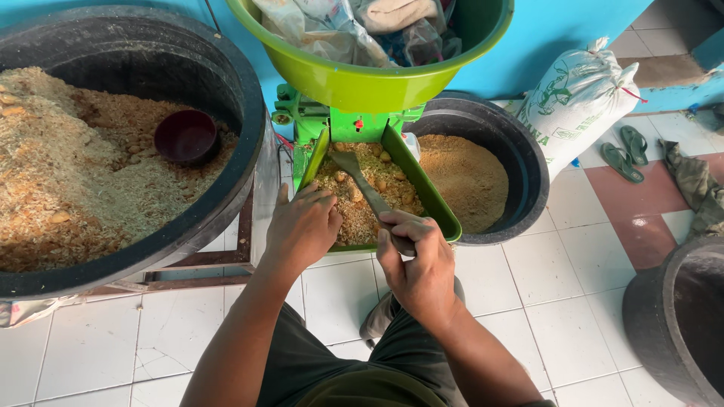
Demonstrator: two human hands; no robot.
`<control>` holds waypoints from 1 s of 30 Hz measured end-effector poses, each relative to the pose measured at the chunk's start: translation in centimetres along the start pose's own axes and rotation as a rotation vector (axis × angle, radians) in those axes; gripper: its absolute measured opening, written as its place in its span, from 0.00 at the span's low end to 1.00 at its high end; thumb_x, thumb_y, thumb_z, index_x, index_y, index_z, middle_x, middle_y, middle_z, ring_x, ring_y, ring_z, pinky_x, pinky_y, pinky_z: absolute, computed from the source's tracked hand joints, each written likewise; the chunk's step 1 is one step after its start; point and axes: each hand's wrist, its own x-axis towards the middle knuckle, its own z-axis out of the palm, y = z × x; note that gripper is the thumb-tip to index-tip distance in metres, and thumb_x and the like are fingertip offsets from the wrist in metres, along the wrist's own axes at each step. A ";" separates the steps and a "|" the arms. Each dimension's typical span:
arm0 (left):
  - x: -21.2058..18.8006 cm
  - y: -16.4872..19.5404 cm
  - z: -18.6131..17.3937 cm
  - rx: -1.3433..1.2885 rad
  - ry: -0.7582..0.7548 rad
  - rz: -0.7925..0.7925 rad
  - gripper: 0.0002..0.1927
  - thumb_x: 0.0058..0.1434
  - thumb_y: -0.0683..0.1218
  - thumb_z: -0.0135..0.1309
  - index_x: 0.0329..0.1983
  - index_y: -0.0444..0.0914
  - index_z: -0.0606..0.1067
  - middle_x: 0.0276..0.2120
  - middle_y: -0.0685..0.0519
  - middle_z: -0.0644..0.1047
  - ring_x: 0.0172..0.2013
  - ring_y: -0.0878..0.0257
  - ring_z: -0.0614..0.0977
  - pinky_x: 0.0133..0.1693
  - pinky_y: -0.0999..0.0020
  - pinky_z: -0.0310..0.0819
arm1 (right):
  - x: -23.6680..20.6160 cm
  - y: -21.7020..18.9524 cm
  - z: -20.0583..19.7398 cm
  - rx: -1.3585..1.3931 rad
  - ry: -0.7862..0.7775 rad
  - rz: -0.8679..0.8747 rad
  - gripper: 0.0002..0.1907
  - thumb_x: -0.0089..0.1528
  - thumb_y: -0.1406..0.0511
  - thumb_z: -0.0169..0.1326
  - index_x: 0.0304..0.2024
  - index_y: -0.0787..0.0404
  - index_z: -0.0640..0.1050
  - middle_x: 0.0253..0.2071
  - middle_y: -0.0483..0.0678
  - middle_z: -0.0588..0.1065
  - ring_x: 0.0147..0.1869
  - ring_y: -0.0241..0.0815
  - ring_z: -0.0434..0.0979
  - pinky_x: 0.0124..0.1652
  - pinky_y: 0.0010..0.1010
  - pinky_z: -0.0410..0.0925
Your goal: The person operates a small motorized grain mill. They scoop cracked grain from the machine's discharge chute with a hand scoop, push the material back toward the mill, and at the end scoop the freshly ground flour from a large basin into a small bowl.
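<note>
The floor is white tile with a few red squares at the right, under a bright blue wall. At far left a black tub, cut off by the frame, holds pale meal with a dark bowl sunk in it. The left hand lies flat in the green tray, fingers released and spread on the coarse mash. The right hand is clenched around a paddle, whose blade lies on the mash. Above, a green basin of crumpled bags hides most of the green machine. Behind the tray a second tub holds fine brown meal. Right of it a white sack with green print leans on the wall, beside green sandals. Another tub is cut off at far right.
</note>
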 end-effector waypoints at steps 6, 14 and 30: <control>0.0 -0.1 0.2 -0.013 0.027 0.019 0.15 0.59 0.47 0.53 0.47 0.38 0.81 0.52 0.52 0.81 0.61 0.53 0.75 0.66 0.39 0.55 | 0.3 0.9 0.7 -0.044 -0.067 0.043 0.15 0.62 0.74 0.61 0.46 0.67 0.68 0.49 0.55 0.79 0.44 0.54 0.81 0.43 0.37 0.75; 0.0 0.4 -0.5 -0.019 -0.028 0.001 0.15 0.61 0.48 0.52 0.49 0.40 0.80 0.55 0.53 0.80 0.62 0.54 0.75 0.67 0.39 0.54 | -0.7 3.0 2.4 -0.008 -0.131 0.179 0.14 0.63 0.74 0.61 0.47 0.66 0.69 0.48 0.56 0.80 0.44 0.55 0.82 0.43 0.37 0.75; 0.2 -0.7 0.5 0.007 0.027 0.124 0.21 0.65 0.52 0.49 0.59 0.40 0.76 0.63 0.52 0.73 0.69 0.47 0.65 0.65 0.32 0.52 | 1.5 2.9 -4.2 -0.089 -0.143 0.207 0.13 0.67 0.72 0.59 0.44 0.67 0.67 0.47 0.52 0.82 0.34 0.38 0.81 0.36 0.28 0.74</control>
